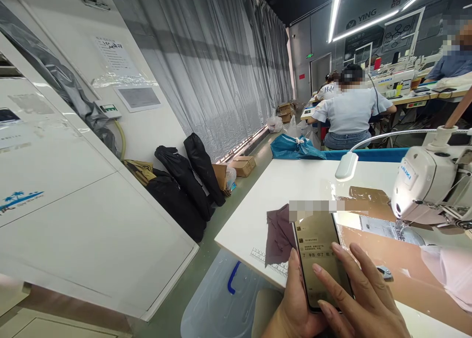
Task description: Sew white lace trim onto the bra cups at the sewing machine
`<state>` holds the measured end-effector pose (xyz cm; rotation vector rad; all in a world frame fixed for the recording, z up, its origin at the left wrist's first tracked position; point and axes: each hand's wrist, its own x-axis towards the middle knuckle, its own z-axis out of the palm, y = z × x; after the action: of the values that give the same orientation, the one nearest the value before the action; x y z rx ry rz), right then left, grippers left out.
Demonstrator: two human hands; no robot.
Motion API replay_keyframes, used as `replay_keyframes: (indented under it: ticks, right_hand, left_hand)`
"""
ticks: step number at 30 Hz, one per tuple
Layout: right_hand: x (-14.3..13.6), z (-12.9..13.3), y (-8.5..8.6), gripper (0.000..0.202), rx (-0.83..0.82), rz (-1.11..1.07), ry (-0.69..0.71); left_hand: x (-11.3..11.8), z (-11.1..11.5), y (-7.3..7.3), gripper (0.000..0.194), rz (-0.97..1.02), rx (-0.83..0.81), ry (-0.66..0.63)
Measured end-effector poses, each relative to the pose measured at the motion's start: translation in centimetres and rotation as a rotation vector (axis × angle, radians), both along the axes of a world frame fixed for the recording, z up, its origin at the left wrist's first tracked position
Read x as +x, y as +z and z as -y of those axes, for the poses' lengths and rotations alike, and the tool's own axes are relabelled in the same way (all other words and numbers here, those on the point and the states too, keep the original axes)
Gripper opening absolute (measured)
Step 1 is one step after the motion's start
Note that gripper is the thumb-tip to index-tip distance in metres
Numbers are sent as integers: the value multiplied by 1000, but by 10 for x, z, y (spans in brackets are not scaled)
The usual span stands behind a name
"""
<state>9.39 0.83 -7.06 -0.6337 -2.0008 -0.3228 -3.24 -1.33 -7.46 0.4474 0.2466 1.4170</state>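
A smartphone [321, 259] with a lit screen showing lines of text is held upright at a tilt over the near edge of the sewing table [254, 195]. My left hand [297, 308] grips it from below, thumb along its left edge. Over the screen lies my right hand [363, 289], fingers spread, with the fingertips at or close to the glass; contact is hard to make out. Behind the phone a dark mauve piece of cloth [278, 235] rests on the table, partly hidden.
A white sewing machine [424, 181] with a lamp [346, 166] stands at the right, pale fabric [450, 269] beside it. Below the table edge is a translucent plastic bin [217, 294]. A white cabinet [92, 205] fills the left. Ahead, a seated person [348, 112] works near a blue bag [295, 147].
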Motion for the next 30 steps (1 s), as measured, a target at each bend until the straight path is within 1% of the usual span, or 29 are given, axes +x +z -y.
replay_keyframes:
  ticks: [5, 10, 14, 20, 24, 30]
  right_hand:
    - [1, 1, 1, 30, 3, 8, -6]
    - [1, 1, 1, 30, -6, -3, -17]
    - [0, 1, -1, 28, -6, -16, -41]
    - [1, 1, -2, 26, 27, 2, 5]
    - [2, 1, 1, 24, 11, -31, -24]
    - [2, 3, 3, 20, 54, -12, 35]
  left_hand:
    - [0, 0, 7, 58, 14, 37, -98]
    - [1, 0, 8, 67, -23, 41, -124]
    - [1, 1, 9, 68, -4, 32, -121]
    - [-1, 0, 11, 69, -34, 44, -120]
    - [1, 0, 13, 70, -60, 4, -129]
    - [1, 0, 14, 68, -64, -3, -101]
